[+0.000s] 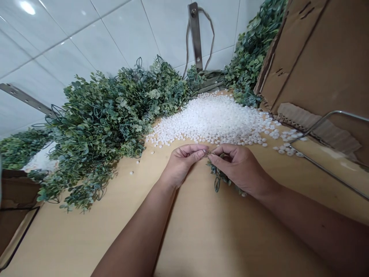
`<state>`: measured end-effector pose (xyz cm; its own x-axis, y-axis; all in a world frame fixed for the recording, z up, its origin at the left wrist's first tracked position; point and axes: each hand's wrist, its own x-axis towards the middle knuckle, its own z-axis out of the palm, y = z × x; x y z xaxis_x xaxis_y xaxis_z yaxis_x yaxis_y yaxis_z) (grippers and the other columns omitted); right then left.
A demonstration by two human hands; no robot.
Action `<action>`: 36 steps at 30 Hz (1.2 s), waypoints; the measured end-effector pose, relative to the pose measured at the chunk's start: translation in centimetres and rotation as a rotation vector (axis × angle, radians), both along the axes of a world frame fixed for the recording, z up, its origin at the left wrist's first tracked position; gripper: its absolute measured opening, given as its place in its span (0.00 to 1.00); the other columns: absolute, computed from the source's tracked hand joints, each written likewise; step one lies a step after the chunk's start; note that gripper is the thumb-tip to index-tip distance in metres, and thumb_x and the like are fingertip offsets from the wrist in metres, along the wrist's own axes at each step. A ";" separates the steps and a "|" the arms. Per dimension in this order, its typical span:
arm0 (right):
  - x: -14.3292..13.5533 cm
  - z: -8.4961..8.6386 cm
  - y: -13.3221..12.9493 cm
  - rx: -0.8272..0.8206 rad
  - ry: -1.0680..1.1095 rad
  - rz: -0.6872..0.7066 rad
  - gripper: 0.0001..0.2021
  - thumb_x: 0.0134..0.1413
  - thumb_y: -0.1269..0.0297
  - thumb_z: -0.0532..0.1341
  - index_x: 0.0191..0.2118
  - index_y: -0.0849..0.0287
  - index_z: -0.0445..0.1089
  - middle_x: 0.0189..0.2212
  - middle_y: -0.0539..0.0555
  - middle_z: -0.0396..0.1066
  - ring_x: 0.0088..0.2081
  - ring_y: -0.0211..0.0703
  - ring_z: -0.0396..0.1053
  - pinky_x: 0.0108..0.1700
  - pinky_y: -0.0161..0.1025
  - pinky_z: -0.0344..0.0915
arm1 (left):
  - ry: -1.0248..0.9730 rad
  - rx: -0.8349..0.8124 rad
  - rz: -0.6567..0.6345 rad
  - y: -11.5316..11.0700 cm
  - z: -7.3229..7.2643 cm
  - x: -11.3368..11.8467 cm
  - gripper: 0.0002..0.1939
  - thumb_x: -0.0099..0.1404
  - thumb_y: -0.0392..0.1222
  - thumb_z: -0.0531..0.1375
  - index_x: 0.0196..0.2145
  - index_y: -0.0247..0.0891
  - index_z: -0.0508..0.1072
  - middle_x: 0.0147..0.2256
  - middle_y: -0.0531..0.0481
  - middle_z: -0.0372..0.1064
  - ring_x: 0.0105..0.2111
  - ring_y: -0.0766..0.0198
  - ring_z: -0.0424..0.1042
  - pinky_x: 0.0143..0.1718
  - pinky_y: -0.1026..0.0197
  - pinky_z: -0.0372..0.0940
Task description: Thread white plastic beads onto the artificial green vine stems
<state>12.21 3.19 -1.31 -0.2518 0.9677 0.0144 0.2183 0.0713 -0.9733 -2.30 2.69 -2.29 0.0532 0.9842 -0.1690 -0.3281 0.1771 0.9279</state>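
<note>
My left hand point(186, 161) is closed in a pinch, thumb against forefinger, on something too small to make out. Its fingertips meet those of my right hand point(240, 165) just above the table. That hand is shut on an artificial leaf sprig point(220, 176), whose green leaves and a wire-like loop hang below the fingers; the palm hides part of it. Right behind both hands spreads a heap of small white plastic pieces point(213, 119). To the left lies a big pile of artificial green sprigs point(112, 104).
Cardboard point(323, 61) rises at the right, with a bent metal rod point(325, 165) before it. More greenery point(253, 46) stands beside the cardboard. A metal bracket point(196, 36) is against the tiled wall point(123, 34). At the far left are another white heap point(43, 158) and a brown box point(17, 188).
</note>
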 end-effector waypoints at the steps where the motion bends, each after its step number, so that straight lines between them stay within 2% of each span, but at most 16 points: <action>1: 0.0 0.0 0.0 -0.002 0.000 -0.007 0.08 0.42 0.64 0.58 0.20 0.62 0.66 0.13 0.47 0.60 0.15 0.30 0.54 0.16 0.29 0.50 | 0.002 -0.005 0.002 0.0 0.0 0.0 0.11 0.40 0.39 0.70 0.24 0.36 0.78 0.25 0.52 0.75 0.26 0.69 0.70 0.35 0.65 0.64; 11: -0.1 0.1 -0.1 0.031 -0.007 -0.031 0.07 0.41 0.66 0.58 0.19 0.62 0.65 0.13 0.46 0.60 0.15 0.30 0.53 0.16 0.30 0.49 | -0.001 -0.038 0.021 0.0 0.2 0.0 0.12 0.37 0.39 0.71 0.24 0.36 0.78 0.23 0.51 0.75 0.24 0.69 0.70 0.32 0.65 0.65; 20: -0.1 -0.2 -0.1 0.078 -0.031 -0.046 0.07 0.41 0.67 0.58 0.17 0.61 0.63 0.13 0.45 0.57 0.16 0.29 0.51 0.17 0.31 0.47 | 0.033 -0.039 0.008 0.1 0.2 0.1 0.12 0.36 0.39 0.71 0.23 0.36 0.78 0.22 0.51 0.74 0.24 0.69 0.70 0.34 0.63 0.65; 26: -0.1 -0.5 -0.1 0.054 -0.077 -0.051 0.07 0.41 0.67 0.58 0.18 0.62 0.65 0.14 0.47 0.61 0.17 0.31 0.53 0.18 0.31 0.50 | 0.076 -0.044 0.020 0.1 0.1 0.2 0.11 0.36 0.38 0.71 0.21 0.35 0.77 0.22 0.51 0.74 0.24 0.69 0.70 0.33 0.64 0.65; 32: -0.2 -0.7 -0.1 0.010 -0.065 -0.038 0.07 0.42 0.66 0.57 0.21 0.62 0.67 0.16 0.50 0.65 0.18 0.33 0.58 0.19 0.32 0.54 | 0.101 -0.035 -0.019 0.0 0.3 0.4 0.10 0.37 0.38 0.71 0.21 0.34 0.77 0.21 0.51 0.74 0.23 0.70 0.69 0.32 0.64 0.64; 36: -0.1 -0.8 0.3 -0.003 0.034 -0.020 0.07 0.44 0.65 0.59 0.23 0.63 0.68 0.19 0.51 0.67 0.22 0.34 0.61 0.24 0.32 0.58 | 0.064 -0.004 0.013 0.1 0.1 0.5 0.11 0.40 0.40 0.70 0.25 0.35 0.78 0.22 0.52 0.74 0.24 0.70 0.69 0.32 0.66 0.64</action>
